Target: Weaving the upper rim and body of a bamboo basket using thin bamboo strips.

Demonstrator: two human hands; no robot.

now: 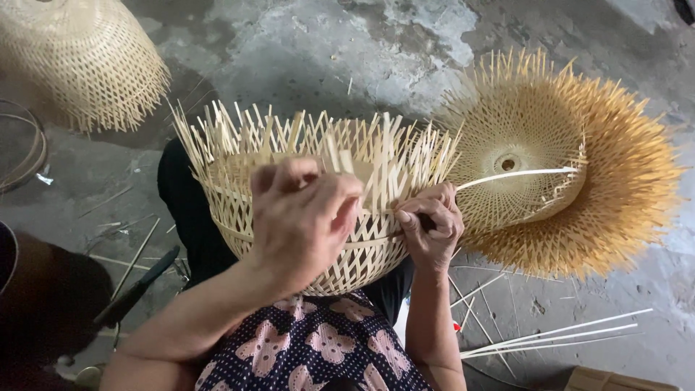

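Basket on the lap, open rim with loose strip ends pointing away. Left hand curled over the near rim, pinching upright strips; right hand clenched on a long strip at the basket's right side, strip running right. Beyond: stack of woven shades on the floor just right of the basket, another shade far left.
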